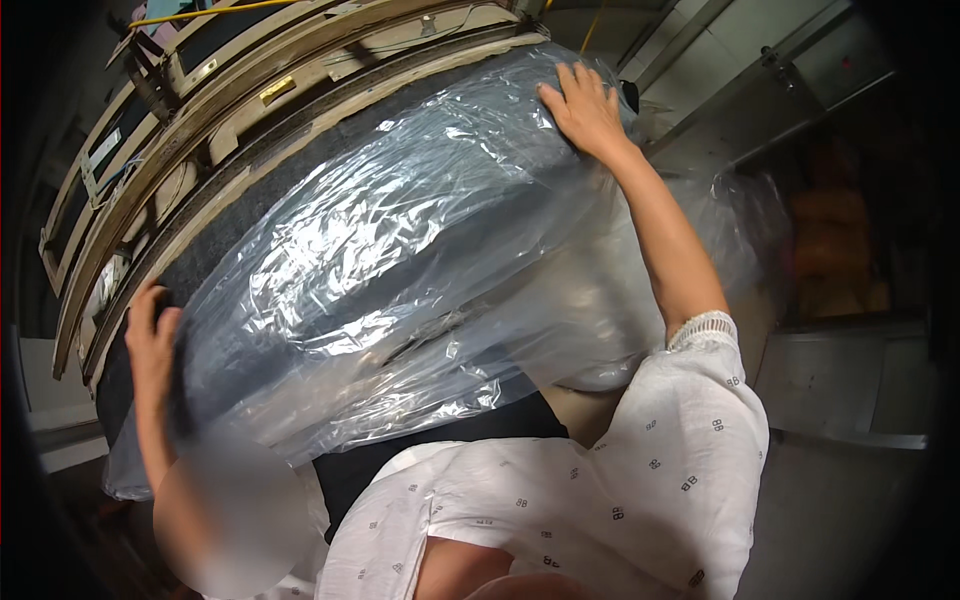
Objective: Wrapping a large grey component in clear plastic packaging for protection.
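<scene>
A long sheet of clear plastic film (340, 240) lies creased and shiny over a dark, padded-looking surface (250, 190) in front of me. My right hand (588, 115) rests flat on the film near its far right end, fingers spread. At the far left, my left hand (150, 330) is beside the left end of the dark surface, its fingers bent and the thumb apart from them. I see nothing held in it. The film hangs down toward my lap, over black cloth (450, 440). What lies beneath the film is hard to make out.
Behind the dark surface runs a curved frame (230, 140) with tan rails and metal fittings. A yellow cord (210, 12) crosses above it. More clear plastic (710, 220) is bunched at the right, near a grey metal panel (780, 90). A blurred round patch covers the lower left.
</scene>
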`<state>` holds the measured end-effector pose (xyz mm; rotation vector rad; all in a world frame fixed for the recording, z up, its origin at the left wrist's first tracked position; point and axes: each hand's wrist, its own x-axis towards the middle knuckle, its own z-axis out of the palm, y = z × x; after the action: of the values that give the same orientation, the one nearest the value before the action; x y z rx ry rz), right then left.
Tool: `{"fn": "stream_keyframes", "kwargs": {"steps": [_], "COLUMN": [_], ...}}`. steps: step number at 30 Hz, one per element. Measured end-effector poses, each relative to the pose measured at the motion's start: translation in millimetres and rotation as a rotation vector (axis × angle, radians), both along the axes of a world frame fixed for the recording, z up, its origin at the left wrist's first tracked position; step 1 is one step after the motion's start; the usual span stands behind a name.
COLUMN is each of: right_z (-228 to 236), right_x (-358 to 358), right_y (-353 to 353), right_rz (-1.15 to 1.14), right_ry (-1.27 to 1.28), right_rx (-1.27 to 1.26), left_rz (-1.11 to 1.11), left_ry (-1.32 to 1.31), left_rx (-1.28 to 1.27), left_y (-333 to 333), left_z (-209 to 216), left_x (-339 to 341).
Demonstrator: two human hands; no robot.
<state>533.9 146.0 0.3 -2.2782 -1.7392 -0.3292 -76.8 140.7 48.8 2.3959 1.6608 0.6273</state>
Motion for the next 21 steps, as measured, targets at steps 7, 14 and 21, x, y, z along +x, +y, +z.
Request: {"fn": "stream_keyframes", "kwargs": {"steps": [7,14,21], "right_z": [-6,6,10], "right_x": [29,-99,-95], "right_y": [30,-54,-16], "right_rz": [0.140,0.562,0.605], "right_ry": [0.089,0.052,0.173], "right_rx": [-0.035,-0.037,0.155], "left_rz": [0.050,0.330,0.326], "left_ry": [-0.483,-0.079,0.323], "left_rx": [0.001,0.240,0.351], "left_y": [-38,-138,-242], "left_z": [-28,-11,21], "left_x": [26,-189,-186]}}
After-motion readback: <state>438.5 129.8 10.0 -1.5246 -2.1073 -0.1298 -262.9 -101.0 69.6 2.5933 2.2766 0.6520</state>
